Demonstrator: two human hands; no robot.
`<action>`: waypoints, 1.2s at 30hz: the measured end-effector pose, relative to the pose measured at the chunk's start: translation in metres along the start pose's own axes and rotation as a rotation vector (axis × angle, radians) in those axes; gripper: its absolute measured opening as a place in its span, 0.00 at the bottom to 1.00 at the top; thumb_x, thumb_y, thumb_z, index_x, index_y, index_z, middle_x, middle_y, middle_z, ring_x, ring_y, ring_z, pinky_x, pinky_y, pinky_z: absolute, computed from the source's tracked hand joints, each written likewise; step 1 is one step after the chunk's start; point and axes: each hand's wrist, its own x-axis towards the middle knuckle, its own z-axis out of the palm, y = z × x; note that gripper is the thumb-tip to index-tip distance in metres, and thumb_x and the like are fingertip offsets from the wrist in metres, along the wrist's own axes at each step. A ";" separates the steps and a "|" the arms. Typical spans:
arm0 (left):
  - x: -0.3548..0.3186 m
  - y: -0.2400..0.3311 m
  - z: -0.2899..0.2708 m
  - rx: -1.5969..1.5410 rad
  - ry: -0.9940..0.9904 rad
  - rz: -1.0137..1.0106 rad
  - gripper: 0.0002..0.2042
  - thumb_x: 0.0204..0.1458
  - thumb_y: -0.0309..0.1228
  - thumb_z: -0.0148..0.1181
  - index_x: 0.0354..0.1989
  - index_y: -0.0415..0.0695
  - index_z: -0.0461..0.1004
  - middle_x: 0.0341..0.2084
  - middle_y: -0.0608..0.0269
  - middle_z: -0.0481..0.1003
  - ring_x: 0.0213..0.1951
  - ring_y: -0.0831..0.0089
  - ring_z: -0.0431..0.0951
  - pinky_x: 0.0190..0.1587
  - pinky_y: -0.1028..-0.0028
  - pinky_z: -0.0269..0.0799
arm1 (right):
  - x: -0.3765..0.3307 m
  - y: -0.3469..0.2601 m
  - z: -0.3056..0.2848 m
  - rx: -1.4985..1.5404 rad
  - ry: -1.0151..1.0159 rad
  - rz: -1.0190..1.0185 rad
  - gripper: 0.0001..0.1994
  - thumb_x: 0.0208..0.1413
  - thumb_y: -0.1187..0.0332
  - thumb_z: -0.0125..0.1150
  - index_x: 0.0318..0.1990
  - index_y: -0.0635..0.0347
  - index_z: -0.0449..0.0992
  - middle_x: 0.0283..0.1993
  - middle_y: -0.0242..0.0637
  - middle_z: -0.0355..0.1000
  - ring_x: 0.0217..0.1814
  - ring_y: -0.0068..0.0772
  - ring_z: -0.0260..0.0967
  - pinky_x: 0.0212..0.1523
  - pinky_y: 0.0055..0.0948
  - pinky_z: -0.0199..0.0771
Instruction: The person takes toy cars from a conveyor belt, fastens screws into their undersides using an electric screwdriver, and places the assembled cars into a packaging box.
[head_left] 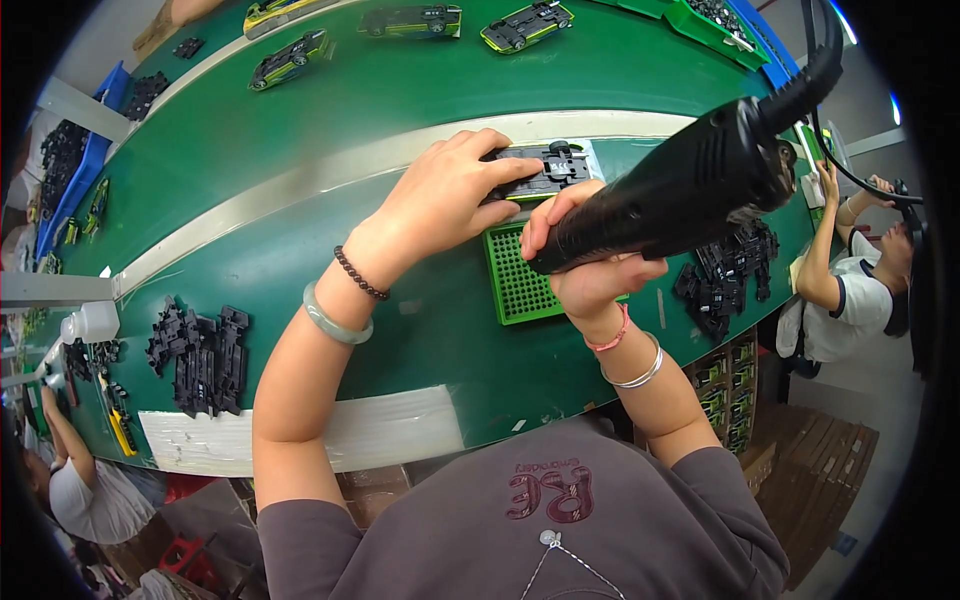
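A toy car (567, 168) lies wheels up, its black underside showing, by the pale strip on the green workbench. My left hand (448, 183) is closed over its left end, fingers along the chassis. In my right fist (590, 275) is a black electric screwdriver (665, 190), with its cable running up to the top right. Its bulk covers part of the bench, and I cannot see whether its tip touches the car. Just below the car sits a green perforated tray (520, 285), partly hidden by my right hand.
Black chassis parts lie in piles at left (205, 360) and right (730, 275). Several upturned cars (527, 27) rest on the green surface beyond the pale strip (215, 225). Yellow-handled pliers (118, 425) lie at left. Other people (855, 280) work at both sides.
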 end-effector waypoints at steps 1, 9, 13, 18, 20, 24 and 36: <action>0.000 0.000 0.000 0.000 -0.017 -0.008 0.22 0.39 0.32 0.63 0.47 0.52 0.71 0.43 0.54 0.69 0.45 0.58 0.69 0.47 0.65 0.66 | 0.001 -0.001 0.001 -0.017 0.007 0.009 0.50 0.26 0.17 0.26 0.31 0.62 0.61 0.19 0.38 0.63 0.18 0.29 0.62 0.19 0.25 0.66; -0.004 -0.013 -0.036 -0.052 -0.151 -0.138 0.38 0.32 0.35 0.69 0.55 0.41 0.58 0.47 0.49 0.66 0.50 0.54 0.66 0.54 0.65 0.61 | 0.017 -0.030 -0.001 0.093 -0.060 -0.093 0.51 0.25 0.16 0.25 0.31 0.63 0.62 0.18 0.38 0.63 0.17 0.30 0.62 0.20 0.28 0.67; -0.006 -0.028 -0.037 -0.233 -0.228 -0.249 0.32 0.32 0.37 0.70 0.47 0.39 0.63 0.43 0.49 0.69 0.49 0.55 0.67 0.52 0.66 0.63 | 0.057 -0.049 0.017 0.219 -0.129 -0.341 0.54 0.24 0.17 0.16 0.30 0.67 0.62 0.18 0.42 0.65 0.17 0.30 0.65 0.19 0.25 0.69; -0.006 -0.033 -0.031 -0.232 -0.204 -0.166 0.31 0.31 0.39 0.70 0.43 0.37 0.66 0.40 0.47 0.71 0.46 0.54 0.69 0.49 0.66 0.65 | 0.074 -0.031 0.051 0.015 -0.072 -0.208 0.50 0.27 0.17 0.26 0.31 0.65 0.63 0.18 0.41 0.64 0.17 0.31 0.64 0.19 0.28 0.68; -0.007 -0.034 -0.029 -0.272 -0.199 -0.147 0.30 0.31 0.38 0.70 0.43 0.38 0.66 0.42 0.48 0.71 0.48 0.55 0.68 0.50 0.66 0.64 | 0.076 -0.014 0.049 0.012 -0.124 -0.187 0.50 0.28 0.18 0.29 0.31 0.65 0.63 0.18 0.40 0.64 0.18 0.30 0.64 0.21 0.26 0.69; -0.007 -0.030 -0.033 -0.271 -0.203 -0.146 0.30 0.32 0.37 0.70 0.44 0.39 0.66 0.44 0.50 0.70 0.49 0.55 0.68 0.52 0.65 0.63 | 0.076 -0.005 0.047 -0.016 -0.165 -0.156 0.50 0.28 0.18 0.29 0.31 0.65 0.63 0.19 0.38 0.63 0.19 0.29 0.64 0.23 0.26 0.69; -0.005 -0.026 -0.039 -0.309 -0.215 -0.227 0.29 0.28 0.32 0.72 0.41 0.41 0.65 0.36 0.54 0.72 0.41 0.55 0.70 0.44 0.66 0.67 | 0.082 0.007 0.050 -0.175 -0.243 -0.090 0.46 0.31 0.19 0.33 0.28 0.64 0.64 0.17 0.35 0.62 0.17 0.27 0.62 0.19 0.23 0.63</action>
